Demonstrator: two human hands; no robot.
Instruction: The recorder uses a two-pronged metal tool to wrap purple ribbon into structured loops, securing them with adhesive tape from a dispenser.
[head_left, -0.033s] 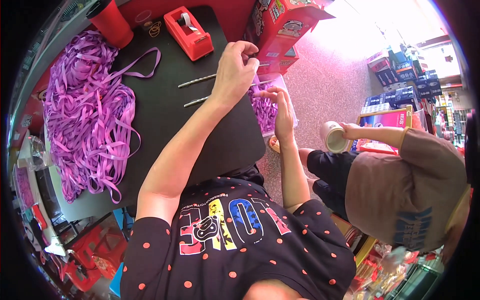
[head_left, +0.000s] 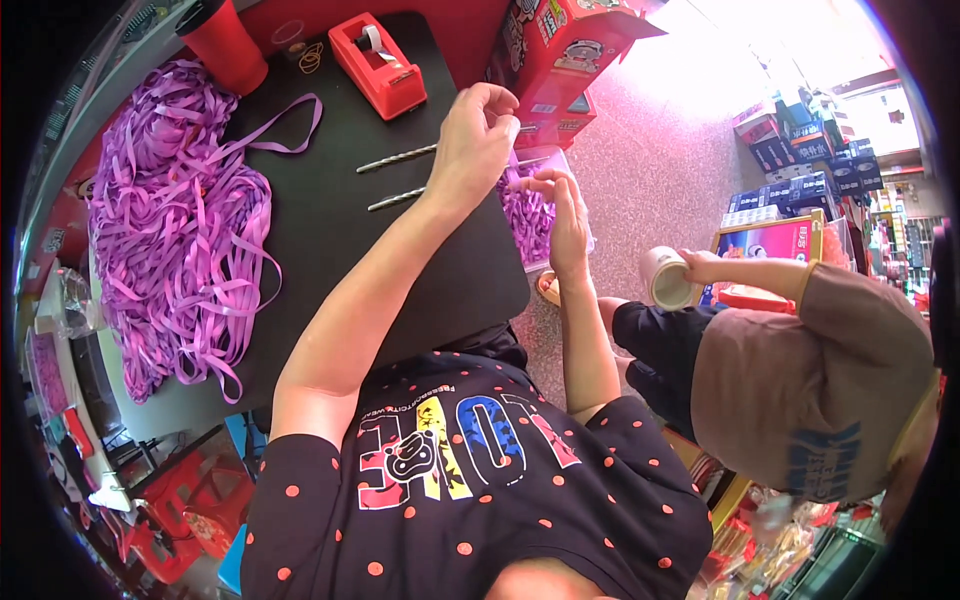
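My left hand (head_left: 478, 140) is over the right edge of the black table (head_left: 400, 265), fingers curled and thumb close to the forefinger. What sits in that pinch is hidden. Just to the right and nearer, my right hand (head_left: 567, 222) has bent fingers drawn in to a purple ribbon (head_left: 510, 172) below the left hand. Two twisted metal rods, a far one (head_left: 392, 160) and a near one (head_left: 396, 199), lie across the table and run under my left hand and wrist. Beneath my hands, a tub (head_left: 530, 225) holds many purple ribbon pieces.
A large heap of purple ribbon (head_left: 180, 230) covers the table's left side, one loop trailing right. At the back are a red tape dispenser (head_left: 380, 68), rubber bands (head_left: 312, 58) and a red cylinder (head_left: 225, 50). Red cartons (head_left: 565, 50) stand beyond. A person (head_left: 800, 380) at right holds a white cup (head_left: 668, 278).
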